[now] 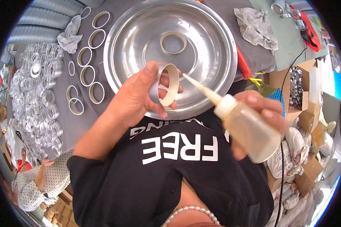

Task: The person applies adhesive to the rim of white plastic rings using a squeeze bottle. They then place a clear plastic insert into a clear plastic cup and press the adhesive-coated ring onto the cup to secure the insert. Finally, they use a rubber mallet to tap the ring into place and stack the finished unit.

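My left hand (138, 90) grips a short, wide metal ring (172, 85) with a cream inner wall, held tilted over the near part of a big round steel basin (113, 60). My right hand (263, 109) is wrapped round a translucent squeeze bottle (250, 130) with a white collar and a long tapered nozzle. The bottle's tip points up and left and is close to the ring's right side; a small gap shows between them. Inside the basin lies another such ring (173, 42). Whatever is in the bottle looks pale yellowish.
Several similar rings (97, 92) stand on the grey cloth left of the basin. Clear and silvery rings (41, 94) are heaped farther left. A crumpled rag (255, 28) lies at the right. Cardboard boxes (308, 113) and bags fill the right side. Another person's arm (41, 176) shows lower left.
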Motion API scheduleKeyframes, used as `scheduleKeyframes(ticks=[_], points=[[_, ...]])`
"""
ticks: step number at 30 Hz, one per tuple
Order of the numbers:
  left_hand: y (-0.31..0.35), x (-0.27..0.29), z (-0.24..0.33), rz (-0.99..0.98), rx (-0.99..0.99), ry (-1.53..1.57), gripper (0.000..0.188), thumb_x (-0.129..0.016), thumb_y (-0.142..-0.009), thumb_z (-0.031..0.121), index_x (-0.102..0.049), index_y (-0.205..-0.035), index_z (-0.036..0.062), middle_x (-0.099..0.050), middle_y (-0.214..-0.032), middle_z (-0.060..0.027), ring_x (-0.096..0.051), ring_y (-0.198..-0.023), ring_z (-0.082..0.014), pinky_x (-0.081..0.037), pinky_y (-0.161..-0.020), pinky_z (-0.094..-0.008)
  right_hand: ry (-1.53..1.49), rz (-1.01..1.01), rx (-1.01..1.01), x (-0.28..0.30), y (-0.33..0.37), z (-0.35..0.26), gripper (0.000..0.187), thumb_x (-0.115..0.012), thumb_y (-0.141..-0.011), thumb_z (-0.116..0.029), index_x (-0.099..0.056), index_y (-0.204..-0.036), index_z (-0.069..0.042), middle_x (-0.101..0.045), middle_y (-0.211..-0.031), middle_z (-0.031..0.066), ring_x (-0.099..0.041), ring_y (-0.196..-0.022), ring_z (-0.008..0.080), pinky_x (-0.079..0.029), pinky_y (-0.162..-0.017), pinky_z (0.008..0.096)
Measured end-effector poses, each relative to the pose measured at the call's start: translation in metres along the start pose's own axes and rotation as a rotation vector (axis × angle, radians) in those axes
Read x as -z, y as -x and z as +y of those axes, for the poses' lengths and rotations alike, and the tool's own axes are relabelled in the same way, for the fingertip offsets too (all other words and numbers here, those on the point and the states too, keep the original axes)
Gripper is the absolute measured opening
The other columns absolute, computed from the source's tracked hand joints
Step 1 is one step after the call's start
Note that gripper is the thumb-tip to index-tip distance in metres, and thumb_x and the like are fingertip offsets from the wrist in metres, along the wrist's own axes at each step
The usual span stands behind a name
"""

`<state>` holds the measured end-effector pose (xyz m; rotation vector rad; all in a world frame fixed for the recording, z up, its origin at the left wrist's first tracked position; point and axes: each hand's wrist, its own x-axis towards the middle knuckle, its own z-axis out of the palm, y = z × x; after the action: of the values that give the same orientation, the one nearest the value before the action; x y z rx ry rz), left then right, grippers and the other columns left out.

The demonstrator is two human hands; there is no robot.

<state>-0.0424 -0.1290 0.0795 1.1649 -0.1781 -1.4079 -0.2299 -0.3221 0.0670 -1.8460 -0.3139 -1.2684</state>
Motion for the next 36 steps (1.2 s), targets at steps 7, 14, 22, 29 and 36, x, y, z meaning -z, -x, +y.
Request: scheduleKeyframes(ticks=[7,14,22,29,36], points=[[0.012,-0.01,-0.006,-0.034,0.053,0.114,0.086,-0.042,-0.095,0.078,-0.052,-0.127,-0.0019,-0.064,-0.1,-0.0148,-0.068,-0.071,-0.0192,-0.058,-0.05,-0.0289,0.032,-0.33,0.026,-0.006,-0.022,-0.008,0.093,-0.089,-0.075,-0.049,-0.042,-0.139,-0.001,-0.058,-0.125,0.0298,-0.067,-0.083,0.0329,-0.058,-0.068,0.0384],[0.014,-0.013,-0.007,-0.021,-0.236,-0.089,0.08,-0.077,-0.085,0.056,-0.045,-0.135,0.0028,-0.06,-0.112,-0.0103,-0.068,-0.087,-0.0179,-0.059,-0.061,-0.0266,0.093,-0.344,-0.08,-0.004,-0.023,-0.019,0.086,-0.091,-0.075,-0.041,-0.045,-0.136,-0.001,-0.062,-0.118,0.0297,-0.069,-0.087,0.0338,-0.059,-0.069,0.0352],[0.001,-0.01,-0.004,-0.051,-1.025,-0.749,0.086,-0.099,-0.057,0.038,-0.061,-0.128,0.0077,-0.06,-0.119,-0.0116,-0.064,-0.099,-0.02,-0.057,-0.069,-0.0272,-0.2,-0.019,-0.297,-0.002,-0.015,-0.014,0.073,-0.093,-0.073,-0.028,-0.05,-0.122,0.007,-0.063,-0.113,0.0253,-0.071,-0.092,0.0327,-0.063,-0.069,0.0335],[-0.005,-0.002,-0.002,-0.21,-1.331,-1.034,0.063,-0.09,-0.075,0.034,-0.063,-0.123,0.0038,-0.062,-0.121,-0.0245,-0.068,-0.097,-0.03,-0.059,-0.074,-0.0351,-0.319,0.233,-0.867,-0.009,-0.023,-0.016,0.06,-0.071,-0.092,-0.04,-0.051,-0.123,0.007,-0.067,-0.093,0.0189,-0.065,-0.059,0.0208,-0.051,-0.044,0.0251],[-0.017,-0.007,-0.007,-0.225,-1.619,-1.072,0.045,-0.084,-0.082,0.019,-0.065,-0.12,0.0062,-0.064,-0.12,-0.0231,-0.069,-0.09,-0.0335,-0.061,-0.076,-0.0396,-0.745,0.353,-1.492,-0.01,-0.034,0.003,0.057,-0.05,-0.102,-0.053,-0.061,-0.112,0.002,-0.067,-0.082,0.0114,-0.05,-0.042,0.0063,-0.037,-0.034,0.02]])
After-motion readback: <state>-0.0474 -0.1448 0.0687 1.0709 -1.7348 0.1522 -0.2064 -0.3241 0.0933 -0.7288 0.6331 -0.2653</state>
